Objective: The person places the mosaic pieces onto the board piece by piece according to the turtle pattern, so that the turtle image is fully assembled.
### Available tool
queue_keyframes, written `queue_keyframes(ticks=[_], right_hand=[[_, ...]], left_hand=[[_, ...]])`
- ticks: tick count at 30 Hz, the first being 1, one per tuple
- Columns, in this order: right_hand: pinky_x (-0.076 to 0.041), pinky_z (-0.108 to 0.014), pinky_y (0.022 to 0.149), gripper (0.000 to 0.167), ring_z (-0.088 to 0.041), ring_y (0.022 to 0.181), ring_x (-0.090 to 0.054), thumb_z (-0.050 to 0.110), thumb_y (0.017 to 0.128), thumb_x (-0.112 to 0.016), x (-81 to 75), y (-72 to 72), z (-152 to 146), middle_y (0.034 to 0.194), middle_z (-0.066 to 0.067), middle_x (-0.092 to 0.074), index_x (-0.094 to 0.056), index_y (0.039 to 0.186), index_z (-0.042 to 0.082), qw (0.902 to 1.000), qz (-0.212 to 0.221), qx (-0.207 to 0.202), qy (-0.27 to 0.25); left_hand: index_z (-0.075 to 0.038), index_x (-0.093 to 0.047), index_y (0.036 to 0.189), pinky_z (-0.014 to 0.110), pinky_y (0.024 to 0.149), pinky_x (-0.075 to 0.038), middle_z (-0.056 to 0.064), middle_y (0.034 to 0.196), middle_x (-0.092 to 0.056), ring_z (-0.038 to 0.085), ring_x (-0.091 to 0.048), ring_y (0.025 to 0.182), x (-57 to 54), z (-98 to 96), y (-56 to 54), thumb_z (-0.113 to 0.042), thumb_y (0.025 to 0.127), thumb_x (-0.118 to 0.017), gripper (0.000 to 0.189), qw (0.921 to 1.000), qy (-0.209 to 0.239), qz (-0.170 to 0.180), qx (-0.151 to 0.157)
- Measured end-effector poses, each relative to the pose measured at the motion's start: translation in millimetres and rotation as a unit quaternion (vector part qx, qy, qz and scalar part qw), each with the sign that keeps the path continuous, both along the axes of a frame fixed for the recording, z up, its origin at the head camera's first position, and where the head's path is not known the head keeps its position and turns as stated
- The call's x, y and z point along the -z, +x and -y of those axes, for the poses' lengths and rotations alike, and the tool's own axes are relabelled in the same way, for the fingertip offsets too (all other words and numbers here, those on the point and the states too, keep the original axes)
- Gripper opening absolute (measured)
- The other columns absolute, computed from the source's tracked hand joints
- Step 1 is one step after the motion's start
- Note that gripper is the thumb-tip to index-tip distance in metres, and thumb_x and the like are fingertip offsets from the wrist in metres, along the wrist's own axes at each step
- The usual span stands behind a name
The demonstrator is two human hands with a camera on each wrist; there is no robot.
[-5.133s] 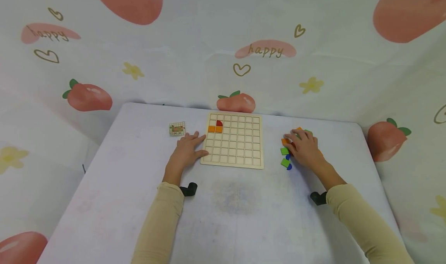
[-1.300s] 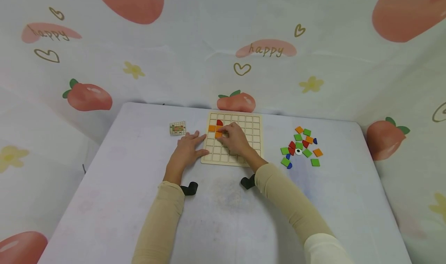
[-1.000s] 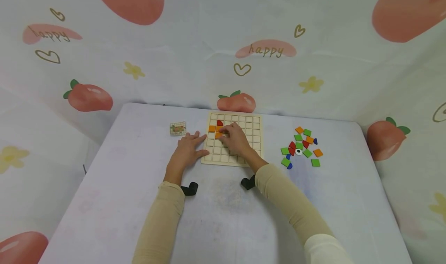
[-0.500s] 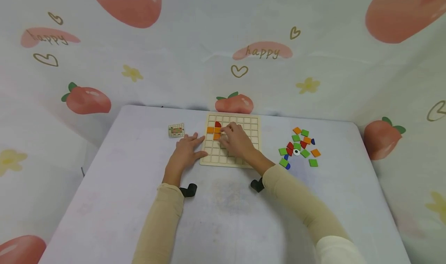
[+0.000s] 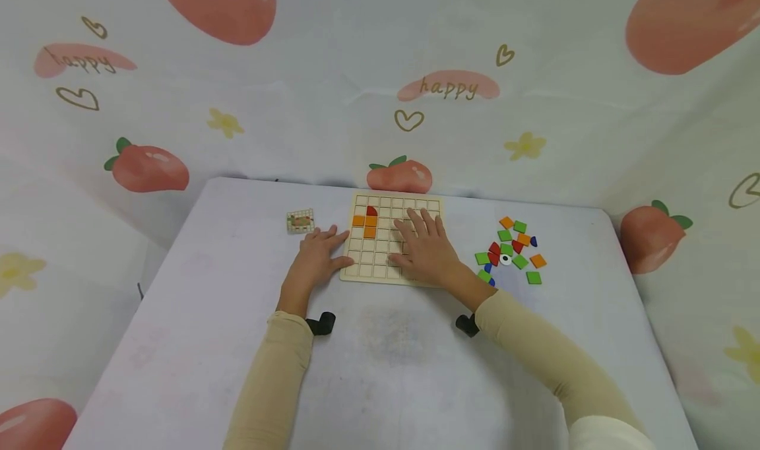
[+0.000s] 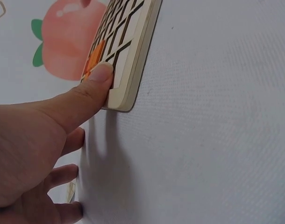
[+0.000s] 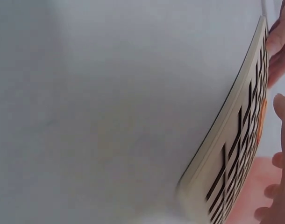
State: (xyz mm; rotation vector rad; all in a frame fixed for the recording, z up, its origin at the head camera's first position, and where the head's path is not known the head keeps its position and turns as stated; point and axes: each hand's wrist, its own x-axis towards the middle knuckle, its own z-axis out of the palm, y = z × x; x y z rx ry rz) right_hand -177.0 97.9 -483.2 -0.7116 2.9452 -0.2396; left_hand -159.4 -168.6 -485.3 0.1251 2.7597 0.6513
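Note:
A pale wooden grid board [image 5: 394,272] lies on the table in the head view. In its left part sit a red quarter-round tile [image 5: 371,210] and three orange square tiles [image 5: 370,232]. My left hand [image 5: 315,260] rests at the board's left edge; in the left wrist view its thumb [image 6: 89,91] lies on the rim and the other fingers are on the table. Over the right half of the board, my right hand [image 5: 429,251] has its fingers spread and holds nothing. The right wrist view shows that hand [image 7: 283,154] above the board's surface.
A small pattern card [image 5: 300,221] lies left of the board. To the right are loose tiles: several green squares [image 5: 534,278], orange squares [image 5: 538,260], red and blue pieces, and a white round eye tile [image 5: 505,259]. A printed cloth stands behind the table.
A third orange square has come onto the board below the other two. My right hand has let go of it, spread its fingers and moved right. The left hand stays in place.

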Motion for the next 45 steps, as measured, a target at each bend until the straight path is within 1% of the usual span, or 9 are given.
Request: queue_keyframes(ticks=[3, 9, 17, 20, 23, 28, 31, 38, 45], right_hand=[[-0.009, -0.065, 0.128, 0.077, -0.041, 0.159, -0.011, 0.062, 0.1, -0.05, 1.1, 2.4, -14, 0.171, -0.014, -0.016, -0.029, 0.161, 0.02, 0.9999, 0.005, 0.012, -0.003], [-0.01, -0.068, 0.126, 0.076, -0.043, 0.158, -0.013, 0.059, 0.099, -0.053, 3.6, 5.2, -39, 0.17, -0.017, -0.017, -0.031, 0.159, 0.018, 0.9992, 0.007, 0.034, -0.02], [-0.01, -0.069, 0.126, 0.075, -0.043, 0.157, -0.014, 0.051, 0.1, -0.058, 1.0, 8.9, -75, 0.169, -0.021, -0.019, -0.031, 0.159, 0.014, 0.9966, 0.023, 0.072, -0.034], [-0.011, -0.068, 0.126, 0.074, -0.043, 0.157, -0.014, 0.047, 0.1, -0.06, 2.8, 10.0, -91, 0.169, -0.021, -0.019, -0.032, 0.159, 0.011, 0.995, 0.02, 0.09, -0.04], [-0.013, -0.067, 0.126, 0.072, -0.044, 0.156, -0.015, 0.043, 0.101, -0.061, 5.3, 11.8, -110, 0.168, -0.023, -0.02, -0.034, 0.158, 0.009, 0.9929, 0.017, 0.103, -0.056], [-0.019, -0.073, 0.12, 0.065, -0.052, 0.151, -0.021, 0.039, 0.102, -0.06, 9.3, 15.6, -141, 0.165, -0.027, -0.023, -0.039, 0.154, 0.006, 0.9882, 0.01, 0.121, -0.093], [-0.021, -0.076, 0.115, 0.063, -0.055, 0.149, -0.022, 0.037, 0.102, -0.061, 11.6, 18.4, -155, 0.164, -0.027, -0.024, -0.039, 0.153, 0.006, 0.9836, 0.013, 0.138, -0.115], [-0.025, -0.076, 0.112, 0.055, -0.055, 0.147, -0.023, 0.029, 0.101, -0.063, 14.9, 22.0, -170, 0.16, -0.03, -0.028, -0.047, 0.147, 0.004, 0.9784, 0.008, 0.167, -0.121], [-0.027, -0.075, 0.107, 0.039, -0.056, 0.144, -0.024, 0.023, 0.101, -0.064, 17.5, 22.6, -174, 0.157, -0.03, -0.03, -0.061, 0.135, 0.006, 0.9783, -0.003, 0.167, -0.123]], left_hand=[[-0.026, -0.04, 0.158, 0.065, 0.126, -0.016, 0.008, 0.17, -0.027, 0.045, -0.008, 0.159, -0.4, -0.4, 1.1, -0.045, 0.093, -0.072, 0.075, 1.0, 0.001, 0.001, -0.006], [-0.027, -0.041, 0.157, 0.064, 0.127, -0.013, 0.006, 0.17, -0.026, 0.042, 0.004, 0.16, -1.0, -0.2, 2.5, -0.044, 0.092, -0.073, 0.075, 0.9996, 0.01, 0.011, -0.024], [-0.026, -0.041, 0.157, 0.064, 0.128, -0.008, 0.005, 0.17, -0.026, 0.042, 0.006, 0.16, 3.2, -2.0, 2.3, -0.043, 0.092, -0.073, 0.075, 0.9997, 0.012, 0.008, -0.022], [-0.026, -0.041, 0.157, 0.062, 0.129, -0.006, 0.005, 0.17, -0.026, 0.042, 0.004, 0.159, 4.3, -3.7, 2.0, -0.042, 0.092, -0.073, 0.074, 0.9997, 0.013, 0.004, -0.02], [-0.025, -0.04, 0.158, 0.062, 0.128, -0.009, 0.006, 0.17, -0.025, 0.042, -0.001, 0.159, 4.0, -4.7, 1.7, -0.041, 0.093, -0.073, 0.074, 0.9997, 0.014, 0.002, -0.018], [-0.027, -0.038, 0.158, 0.062, 0.124, -0.025, 0.004, 0.171, -0.024, 0.042, -0.014, 0.155, 1.3, -3.7, 0.9, -0.043, 0.094, -0.071, 0.074, 0.9999, 0.003, 0.003, -0.015], [-0.03, -0.037, 0.159, 0.061, 0.121, -0.033, 0.001, 0.171, -0.023, 0.041, -0.017, 0.155, 0.4, -1.9, 0.2, -0.044, 0.094, -0.071, 0.075, 0.9998, 0.002, 0.01, -0.016], [-0.03, -0.037, 0.159, 0.062, 0.121, -0.032, 0.001, 0.171, -0.024, 0.043, -0.02, 0.155, 2.6, 1.4, -1.0, -0.046, 0.094, -0.071, 0.075, 0.9999, -0.002, 0.008, -0.006], [-0.03, -0.037, 0.159, 0.062, 0.122, -0.03, 0.003, 0.171, -0.025, 0.044, -0.021, 0.154, 1.2, 1.6, -1.2, -0.047, 0.094, -0.07, 0.075, 0.9999, -0.011, 0.003, 0.006]])
